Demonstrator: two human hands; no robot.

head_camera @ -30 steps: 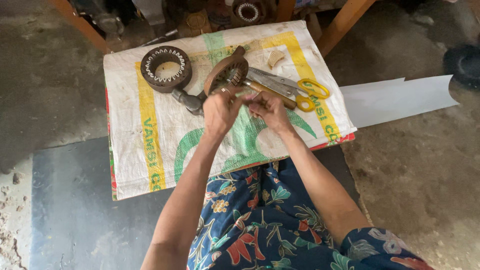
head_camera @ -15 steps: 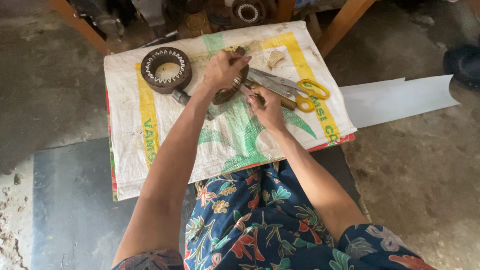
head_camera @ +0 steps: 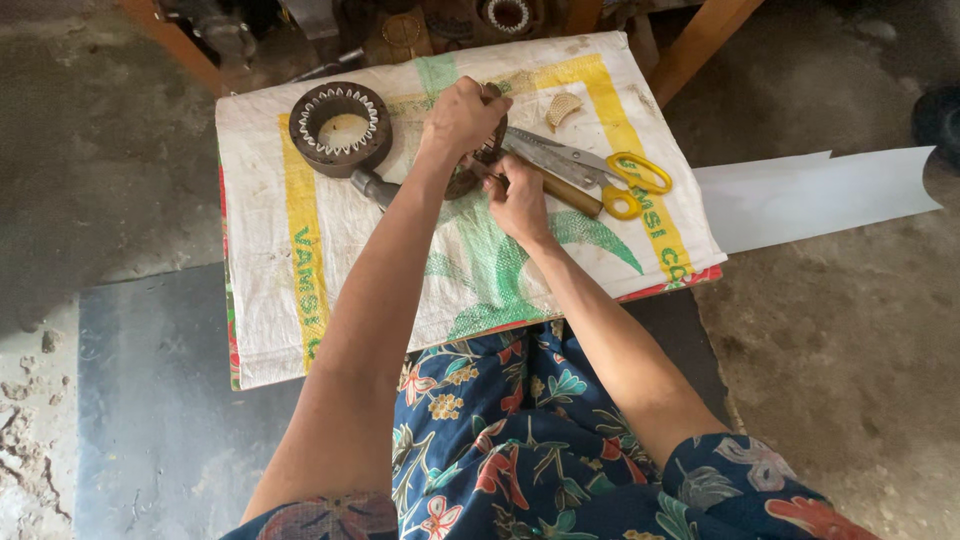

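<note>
My left hand (head_camera: 462, 115) is closed over a dark round metal ring (head_camera: 484, 160) on a low table covered with a white woven sack (head_camera: 300, 260). Just right of it, my right hand (head_camera: 518, 198) pinches something small at the ring's edge; what it is cannot be made out. A second dark ring with pale slot teeth (head_camera: 340, 128) lies flat to the left. Scissors with yellow handles (head_camera: 600, 170) lie to the right of my hands. A grey tool handle (head_camera: 373, 187) sticks out under my left forearm.
A white sheet (head_camera: 820, 195) lies on the floor at the right. A small pale curved scrap (head_camera: 562, 106) rests on the sack near the scissors. Wooden legs and dark metal parts crowd the far edge. My lap in flowered cloth is at the bottom.
My left hand has reached farther forward and now covers the ring's top. The right hand has stayed at the ring's right edge.
</note>
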